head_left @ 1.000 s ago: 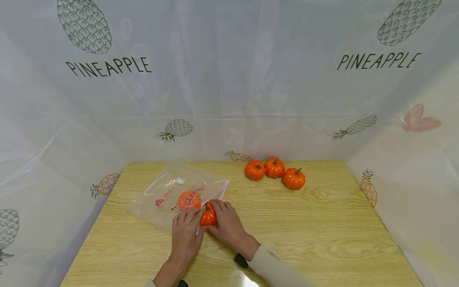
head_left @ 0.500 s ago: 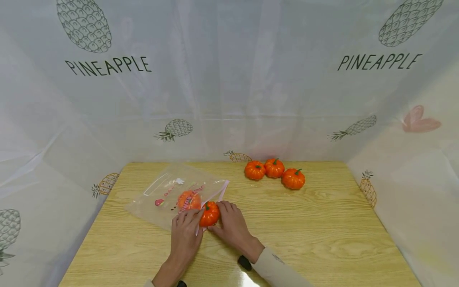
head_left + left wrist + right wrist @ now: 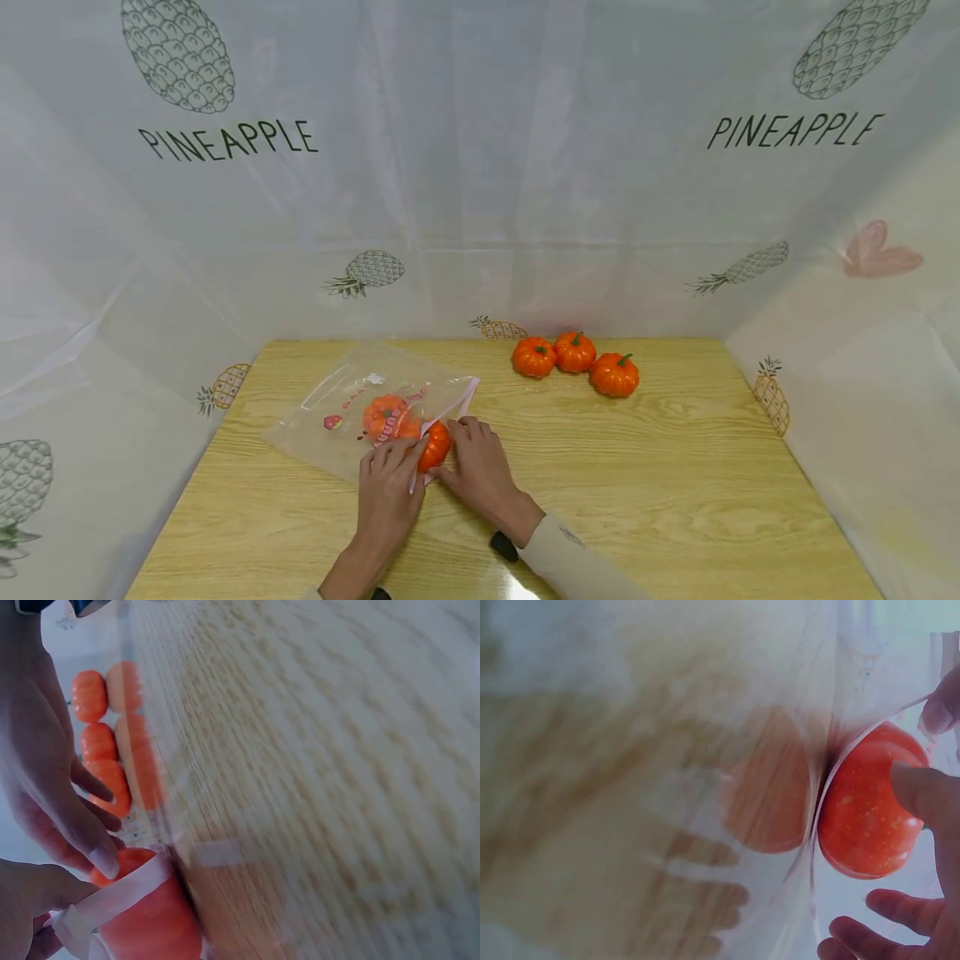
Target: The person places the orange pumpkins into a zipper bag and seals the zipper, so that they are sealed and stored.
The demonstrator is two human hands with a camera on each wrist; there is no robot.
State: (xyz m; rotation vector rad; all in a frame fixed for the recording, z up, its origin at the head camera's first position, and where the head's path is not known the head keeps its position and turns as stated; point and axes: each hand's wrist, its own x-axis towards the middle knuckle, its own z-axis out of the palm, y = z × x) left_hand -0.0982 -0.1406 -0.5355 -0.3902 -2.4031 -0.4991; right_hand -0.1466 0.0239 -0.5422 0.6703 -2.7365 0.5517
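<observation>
A clear printed zip bag (image 3: 311,433) lies flat on the table with its pink-edged mouth to the right. One orange toy pumpkin (image 3: 381,410) is inside it, seen through the film. At the mouth, a second toy pumpkin (image 3: 437,447) sits partly within the bag. My left hand (image 3: 390,482) pinches the bag's edge between thumb and fingers, as the left wrist view shows. Reaching in from the other side, my right hand (image 3: 483,468) presses this second pumpkin with its thumb (image 3: 915,784), while the other fingers (image 3: 904,909) stay spread out.
Three more toy pumpkins stand at the back of the wood-grain table (image 3: 637,475): one on the left (image 3: 533,357), one in the middle (image 3: 575,352) and one on the right (image 3: 615,375). A pineapple-printed curtain (image 3: 480,183) encloses the table's back and sides.
The second pumpkin has moved left, farther into the bag's mouth, with my right hand following. Inside, the first pumpkin has shifted up and left. My left hand has stayed in place.
</observation>
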